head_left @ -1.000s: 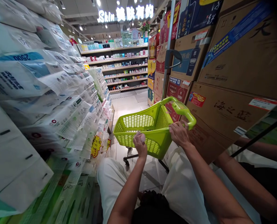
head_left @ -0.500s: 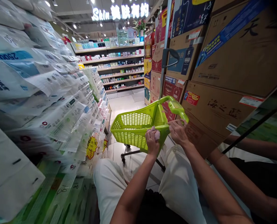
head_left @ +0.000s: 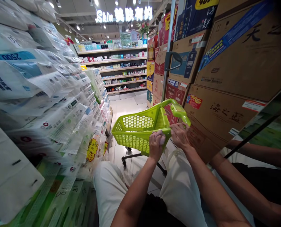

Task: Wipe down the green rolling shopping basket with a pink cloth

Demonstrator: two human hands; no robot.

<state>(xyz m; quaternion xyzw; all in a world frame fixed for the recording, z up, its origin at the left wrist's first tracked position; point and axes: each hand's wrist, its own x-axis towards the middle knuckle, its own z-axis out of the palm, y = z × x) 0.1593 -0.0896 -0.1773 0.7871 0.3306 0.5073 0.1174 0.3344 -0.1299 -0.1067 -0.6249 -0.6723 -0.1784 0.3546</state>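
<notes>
In the head view a lime-green shopping cart (head_left: pixel 133 138) with a perforated basket stands before my knees, its handle (head_left: pixel 178 110) on the right. My left hand (head_left: pixel 155 146) is closed around a crumpled pale pink cloth (head_left: pixel 159 136), which presses against the near rim of the basket. At the corner where the rim meets the handle, my right hand (head_left: pixel 180 135) has its fingers wrapped over the cart's edge. Its fingertips are partly hidden. The visible inside of the basket shows green mesh walls.
Stacked tissue packs (head_left: pixel 67 116) crowd the left side. Cardboard cartons (head_left: pixel 225 107) rise on the right, beside a glass door with a dark handle (head_left: pixel 173 61). A mirror-like pane reflects my arms at lower right. Shelves of small boxes (head_left: pixel 123 66) stand beyond the tiled aisle.
My left hand has slid slightly right along the basket rim with the cloth. The right hand stays at the handle corner, and the cart has hardly moved.
</notes>
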